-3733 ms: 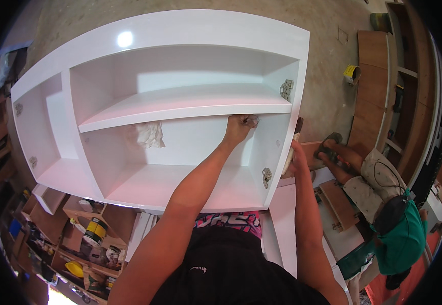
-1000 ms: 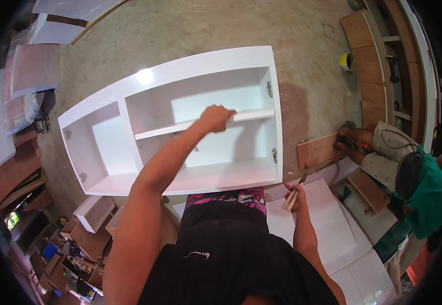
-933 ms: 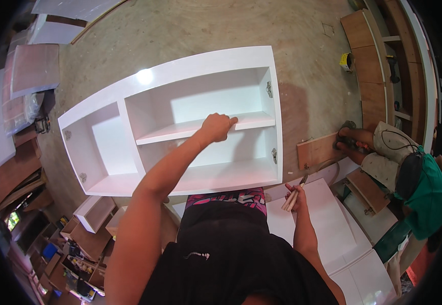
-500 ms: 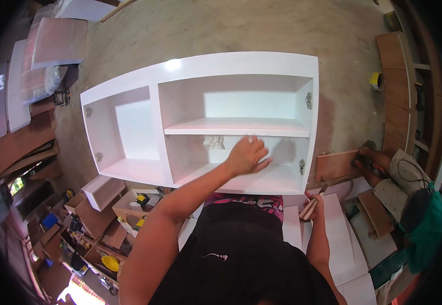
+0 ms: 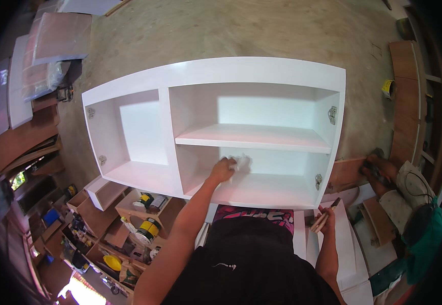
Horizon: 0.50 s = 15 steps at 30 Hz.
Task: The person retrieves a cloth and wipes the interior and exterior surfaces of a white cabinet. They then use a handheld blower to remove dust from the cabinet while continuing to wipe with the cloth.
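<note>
The person's left hand (image 5: 222, 170) reaches into the lower right compartment of a white cabinet (image 5: 210, 73) that lies on its back on the concrete floor (image 5: 221, 30). Its grip is closed on a small white rag (image 5: 241, 162), which is pressed against the back panel just below the shelf (image 5: 251, 137) that splits this compartment in two. The rag sits just right of the hand, near the left half of the compartment.

The right hand (image 5: 326, 219) hangs beside the person's body, outside the cabinet's near right corner. Its grip is closed around thin wooden sticks (image 5: 324, 216) that point up and to the right; what kind of tool they are cannot be told.

Metal hinge plates (image 5: 332, 115) sit on the inner right wall of the cabinet, one above and one below the shelf. The tall left compartment is open to view, with small fittings on its outer wall.

To the right, another person (image 5: 409, 203) in a green top crouches among brown boards (image 5: 406, 101). To the lower left, a low bench (image 5: 129, 208) carries tape rolls and small tools.
</note>
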Each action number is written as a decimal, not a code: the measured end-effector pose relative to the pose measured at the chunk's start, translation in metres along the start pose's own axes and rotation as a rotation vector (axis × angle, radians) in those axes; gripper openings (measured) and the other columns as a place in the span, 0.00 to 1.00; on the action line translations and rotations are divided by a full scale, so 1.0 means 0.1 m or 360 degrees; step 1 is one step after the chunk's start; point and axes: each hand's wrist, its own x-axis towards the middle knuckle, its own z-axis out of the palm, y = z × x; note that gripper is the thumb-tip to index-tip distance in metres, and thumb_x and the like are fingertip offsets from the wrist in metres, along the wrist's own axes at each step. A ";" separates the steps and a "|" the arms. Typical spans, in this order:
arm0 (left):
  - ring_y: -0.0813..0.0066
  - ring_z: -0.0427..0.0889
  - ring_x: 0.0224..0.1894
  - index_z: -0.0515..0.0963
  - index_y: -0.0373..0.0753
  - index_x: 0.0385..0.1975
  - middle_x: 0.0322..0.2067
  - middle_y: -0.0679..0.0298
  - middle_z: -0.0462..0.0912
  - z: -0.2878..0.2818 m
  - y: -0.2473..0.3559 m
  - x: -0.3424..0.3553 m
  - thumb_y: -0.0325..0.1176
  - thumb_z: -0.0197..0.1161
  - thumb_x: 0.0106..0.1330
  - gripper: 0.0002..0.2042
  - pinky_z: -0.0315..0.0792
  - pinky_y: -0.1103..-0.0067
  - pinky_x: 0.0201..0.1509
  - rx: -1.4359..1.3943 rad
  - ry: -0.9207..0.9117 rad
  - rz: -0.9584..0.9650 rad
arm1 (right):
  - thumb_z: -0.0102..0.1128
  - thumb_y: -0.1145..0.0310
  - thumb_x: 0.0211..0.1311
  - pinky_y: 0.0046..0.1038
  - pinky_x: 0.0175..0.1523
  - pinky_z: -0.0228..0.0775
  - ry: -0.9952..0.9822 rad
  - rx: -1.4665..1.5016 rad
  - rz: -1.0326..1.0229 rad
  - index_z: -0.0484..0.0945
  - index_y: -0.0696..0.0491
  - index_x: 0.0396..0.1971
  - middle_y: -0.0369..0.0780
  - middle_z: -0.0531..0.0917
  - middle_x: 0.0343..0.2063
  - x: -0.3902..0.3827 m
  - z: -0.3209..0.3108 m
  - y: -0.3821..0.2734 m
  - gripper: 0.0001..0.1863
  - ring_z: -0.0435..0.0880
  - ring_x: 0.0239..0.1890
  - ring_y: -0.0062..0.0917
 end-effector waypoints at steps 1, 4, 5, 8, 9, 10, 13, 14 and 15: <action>0.54 0.77 0.48 0.82 0.41 0.44 0.42 0.50 0.77 -0.27 0.15 -0.17 0.30 0.61 0.52 0.17 0.72 0.64 0.53 -0.0096 -0.0263 0.0157 | 0.60 0.60 0.52 0.29 0.34 0.76 -0.0013 0.0016 -0.0021 0.71 0.47 0.32 0.39 0.81 0.42 0.02 0.05 0.01 0.11 0.75 0.27 0.25; 0.61 0.78 0.46 0.81 0.39 0.46 0.42 0.55 0.78 -1.48 0.87 -0.73 0.25 0.63 0.49 0.20 0.71 0.70 0.53 -0.0713 -0.0487 0.0417 | 0.61 0.59 0.51 0.27 0.35 0.75 -0.0060 0.0042 -0.0072 0.72 0.48 0.32 0.37 0.80 0.39 0.08 0.22 -0.10 0.12 0.75 0.27 0.23; 0.63 0.78 0.46 0.81 0.38 0.46 0.42 0.57 0.78 -1.87 1.02 -0.83 0.24 0.64 0.48 0.21 0.71 0.71 0.53 -0.0911 -0.0481 0.0464 | 0.62 0.59 0.51 0.26 0.35 0.75 -0.0090 0.0045 -0.0093 0.72 0.48 0.32 0.37 0.80 0.38 0.14 0.27 -0.14 0.12 0.75 0.27 0.23; 0.64 0.75 0.43 0.81 0.36 0.43 0.40 0.57 0.77 -2.76 1.43 -0.65 0.23 0.63 0.47 0.19 0.69 0.73 0.48 -0.0296 0.0037 0.0519 | 0.63 0.59 0.52 0.24 0.35 0.74 -0.0192 0.0070 -0.0126 0.74 0.52 0.34 0.35 0.76 0.27 0.29 0.41 -0.32 0.15 0.76 0.27 0.22; 0.59 0.74 0.43 0.81 0.34 0.40 0.40 0.53 0.77 -2.87 1.52 -0.40 0.31 0.60 0.50 0.16 0.69 0.70 0.48 -0.0004 0.0062 0.0373 | 0.63 0.59 0.52 0.24 0.34 0.74 -0.0175 0.0111 -0.0147 0.74 0.53 0.35 0.34 0.75 0.25 0.23 0.57 -0.39 0.15 0.76 0.26 0.22; 0.57 0.75 0.44 0.81 0.33 0.39 0.40 0.51 0.77 -2.84 1.50 -0.09 0.35 0.58 0.52 0.16 0.69 0.67 0.48 0.0138 0.0045 0.0300 | 0.63 0.59 0.53 0.24 0.34 0.74 -0.0163 0.0140 -0.0167 0.74 0.54 0.35 0.34 0.74 0.23 0.21 0.66 -0.48 0.16 0.76 0.26 0.22; 0.53 0.77 0.42 0.81 0.30 0.35 0.37 0.46 0.79 -2.32 0.77 0.88 0.41 0.52 0.55 0.19 0.69 0.62 0.48 0.0594 -0.0266 0.0156 | 0.61 0.59 0.56 0.26 0.33 0.75 -0.0366 0.0073 -0.0268 0.73 0.55 0.39 0.35 0.76 0.23 0.18 0.79 -0.64 0.17 0.77 0.27 0.23; 0.53 0.77 0.42 0.80 0.33 0.37 0.40 0.47 0.78 -2.05 0.37 1.14 0.43 0.51 0.59 0.19 0.70 0.63 0.48 0.0727 -0.0646 0.0091 | 0.61 0.59 0.56 0.26 0.34 0.75 -0.0387 0.0032 -0.0281 0.73 0.55 0.40 0.36 0.77 0.23 0.15 0.82 -0.71 0.17 0.78 0.27 0.24; 0.54 0.77 0.42 0.79 0.35 0.40 0.44 0.48 0.77 -1.89 0.15 1.34 0.45 0.49 0.64 0.19 0.71 0.64 0.49 0.0871 -0.1042 0.0043 | 0.61 0.59 0.56 0.27 0.35 0.77 -0.0415 0.0034 -0.0254 0.72 0.52 0.38 0.40 0.82 0.32 0.21 0.74 -0.73 0.15 0.79 0.27 0.24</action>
